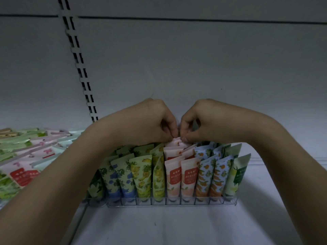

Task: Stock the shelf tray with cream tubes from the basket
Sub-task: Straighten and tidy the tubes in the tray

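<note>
A clear plastic shelf tray stands on the white shelf, filled with upright cream tubes in rows: blue-flower, yellow-fruit, pink, orange-fruit and green ones. My left hand and my right hand meet over the back of the tray. Both pinch the crimped top of a pink cream tube in the rear row of the pink column. Two more pink tubes stand at the front. The basket is not in view.
A heap of flat pink, green and pale blue packets lies on the shelf to the left of the tray. A slotted upright rail runs up the white back wall. Bare shelf surface lies in front of the tray.
</note>
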